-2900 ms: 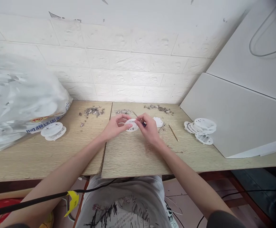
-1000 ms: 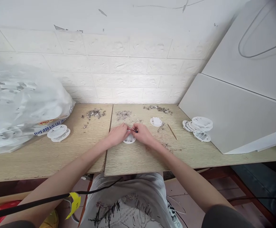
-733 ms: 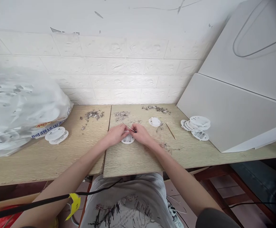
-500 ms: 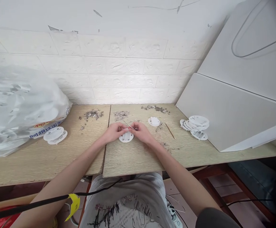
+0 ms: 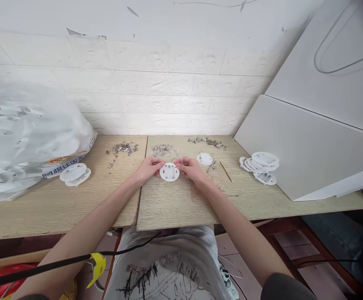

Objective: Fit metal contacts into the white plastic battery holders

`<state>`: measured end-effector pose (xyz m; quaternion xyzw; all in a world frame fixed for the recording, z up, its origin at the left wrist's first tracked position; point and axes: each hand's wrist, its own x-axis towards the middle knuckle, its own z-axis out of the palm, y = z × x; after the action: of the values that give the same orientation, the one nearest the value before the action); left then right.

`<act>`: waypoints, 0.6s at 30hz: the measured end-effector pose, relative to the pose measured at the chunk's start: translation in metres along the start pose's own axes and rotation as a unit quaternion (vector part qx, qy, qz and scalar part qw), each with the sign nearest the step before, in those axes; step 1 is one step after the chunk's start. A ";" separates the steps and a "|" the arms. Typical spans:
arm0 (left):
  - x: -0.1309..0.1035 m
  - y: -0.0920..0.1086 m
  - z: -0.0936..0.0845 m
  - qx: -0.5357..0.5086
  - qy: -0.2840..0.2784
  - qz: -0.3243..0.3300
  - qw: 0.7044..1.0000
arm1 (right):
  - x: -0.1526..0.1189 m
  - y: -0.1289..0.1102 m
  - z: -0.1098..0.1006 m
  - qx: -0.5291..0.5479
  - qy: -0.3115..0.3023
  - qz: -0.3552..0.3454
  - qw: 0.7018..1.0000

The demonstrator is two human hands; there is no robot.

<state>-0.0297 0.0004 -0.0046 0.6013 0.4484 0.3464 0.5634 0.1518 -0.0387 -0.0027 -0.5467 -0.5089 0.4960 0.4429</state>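
Observation:
Between my hands is a round white plastic disc [image 5: 169,172] with slots and small metal pieces in it. My left hand [image 5: 149,169] pinches its left edge. At the right edge, my right hand [image 5: 191,168] holds the disc and also a thin metal rod [image 5: 177,156], which points up and to the left. Beyond my hands lies a pile of small metal parts [image 5: 162,150]. Another white disc [image 5: 205,158] rests on the table to the right of my right hand, with a thin tool [image 5: 212,166] and a brown stick [image 5: 226,172] near it.
A large plastic bag [image 5: 34,137] full of white parts stands at the left, beside stacked discs [image 5: 75,174]. More discs [image 5: 265,160] are stacked at the right against a grey panel [image 5: 319,146]. Metal parts lie near the wall [image 5: 211,143]. A black cable [image 5: 59,263] crosses my left forearm.
The disc shows its face more fully, and my fingers have moved from its top to its two side edges. The rod now points more steeply upward. The view has shifted slightly.

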 end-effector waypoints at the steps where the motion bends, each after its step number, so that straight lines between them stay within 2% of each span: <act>1: 0.000 -0.001 -0.001 -0.014 -0.009 -0.001 1.000 | 0.000 0.000 -0.001 0.012 -0.002 0.008 1.000; 4: 0.001 -0.001 -0.002 -0.071 -0.043 -0.010 0.996 | 0.001 -0.001 -0.002 0.053 -0.020 0.020 0.998; 9: -0.001 0.002 -0.003 -0.168 -0.087 -0.087 0.978 | 0.002 0.000 -0.005 0.119 -0.064 0.026 0.990; 18: -0.003 0.004 -0.004 -0.163 -0.089 -0.103 0.977 | -0.002 -0.002 -0.006 0.085 -0.098 0.031 0.991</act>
<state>-0.0340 -0.0008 0.0001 0.4798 0.3939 0.3002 0.7243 0.1572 -0.0400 0.0006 -0.4710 -0.4887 0.6022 0.4204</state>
